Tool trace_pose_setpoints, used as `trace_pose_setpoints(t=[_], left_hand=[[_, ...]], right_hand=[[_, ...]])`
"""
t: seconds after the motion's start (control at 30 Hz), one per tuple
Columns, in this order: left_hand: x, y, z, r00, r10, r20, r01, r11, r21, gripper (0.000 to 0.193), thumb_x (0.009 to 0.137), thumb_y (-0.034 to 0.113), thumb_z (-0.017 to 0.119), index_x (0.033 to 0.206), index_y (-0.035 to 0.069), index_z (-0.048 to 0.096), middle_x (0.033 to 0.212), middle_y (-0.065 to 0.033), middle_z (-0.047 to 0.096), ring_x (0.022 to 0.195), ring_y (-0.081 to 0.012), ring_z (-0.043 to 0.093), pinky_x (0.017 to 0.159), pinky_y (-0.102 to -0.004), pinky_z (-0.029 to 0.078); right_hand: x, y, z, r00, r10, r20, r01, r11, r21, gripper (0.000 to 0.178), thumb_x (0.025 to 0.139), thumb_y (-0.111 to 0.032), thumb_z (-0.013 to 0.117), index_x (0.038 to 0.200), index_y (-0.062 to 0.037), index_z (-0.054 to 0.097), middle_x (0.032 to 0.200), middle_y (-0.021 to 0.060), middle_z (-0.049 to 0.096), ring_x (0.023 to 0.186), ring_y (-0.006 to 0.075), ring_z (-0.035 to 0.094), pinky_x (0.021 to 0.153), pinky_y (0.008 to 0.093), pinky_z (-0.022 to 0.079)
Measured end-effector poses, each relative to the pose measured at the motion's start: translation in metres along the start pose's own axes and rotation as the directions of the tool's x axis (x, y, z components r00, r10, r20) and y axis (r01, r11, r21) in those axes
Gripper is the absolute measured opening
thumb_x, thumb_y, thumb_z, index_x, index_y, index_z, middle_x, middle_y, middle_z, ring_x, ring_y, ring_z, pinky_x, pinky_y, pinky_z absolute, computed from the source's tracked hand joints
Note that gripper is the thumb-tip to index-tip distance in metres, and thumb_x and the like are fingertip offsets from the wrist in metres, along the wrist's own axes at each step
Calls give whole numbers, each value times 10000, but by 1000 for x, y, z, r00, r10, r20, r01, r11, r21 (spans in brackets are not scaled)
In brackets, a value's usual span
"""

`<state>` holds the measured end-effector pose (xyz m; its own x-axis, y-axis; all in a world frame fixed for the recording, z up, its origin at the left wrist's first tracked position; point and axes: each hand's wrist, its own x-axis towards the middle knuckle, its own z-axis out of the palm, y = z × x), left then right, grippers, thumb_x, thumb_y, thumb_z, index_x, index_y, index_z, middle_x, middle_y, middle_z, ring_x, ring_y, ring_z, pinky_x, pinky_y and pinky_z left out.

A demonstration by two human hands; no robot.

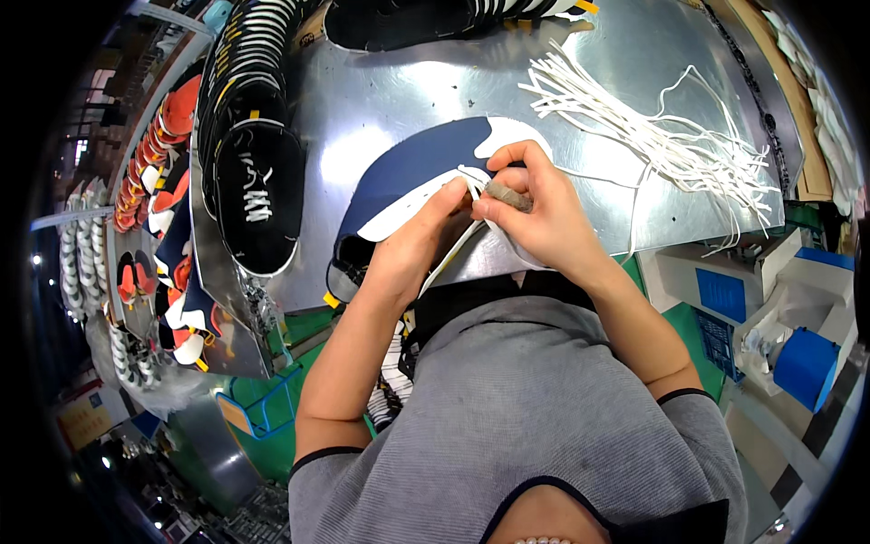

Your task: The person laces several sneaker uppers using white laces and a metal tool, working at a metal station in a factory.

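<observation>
A navy and white shoe upper [408,168] lies on its side at the table's near edge, its toe to the right. My left hand [406,252] is closed on the upper, thumb pressed near the row of eyelets; its other fingers are mostly hidden. A white shoelace [451,256] runs through the eyelet area, and one end hangs down between my hands. My right hand [555,213] pinches the lace at the eyelets, close to my left thumb. Tan wrapping [509,196] covers one right finger. The exact spot where the fingertips meet the lace is partly hidden.
A bundle of loose white shoelaces [648,140] lies at the right of the metal table [362,86]. Nested black shoe uppers [258,195] line the left and far edges. White and blue boxes [725,281] stand at right, below the table. Orange uppers [181,104] hang at left.
</observation>
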<state>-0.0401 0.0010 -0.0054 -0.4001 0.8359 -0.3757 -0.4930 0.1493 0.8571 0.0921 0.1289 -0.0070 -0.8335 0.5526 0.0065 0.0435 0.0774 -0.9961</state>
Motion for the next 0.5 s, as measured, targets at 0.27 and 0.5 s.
trace_pose_setpoints(t=[0.27,0.5], left_hand=[[-8,-5,20,972,126,-196,-121,992,33,201,966,104,624,1146,14,639,1081,-65,674,999,-150,641,942,-302,487],[-2,-11,19,968,182,-171,-178,983,41,219,988,158,579,1089,-10,676,1065,-80,689,1036,-164,620,986,-325,444]], right_hand=[[-7,-12,-4,999,-46,-5,46,992,-120,344,852,-151,742,1072,-22,511,838,121,709,727,218,673,693,318,510],[-14,-12,-7,999,14,-41,-14,1000,0,145,963,-116,613,1018,9,563,842,89,709,627,103,597,571,246,460]])
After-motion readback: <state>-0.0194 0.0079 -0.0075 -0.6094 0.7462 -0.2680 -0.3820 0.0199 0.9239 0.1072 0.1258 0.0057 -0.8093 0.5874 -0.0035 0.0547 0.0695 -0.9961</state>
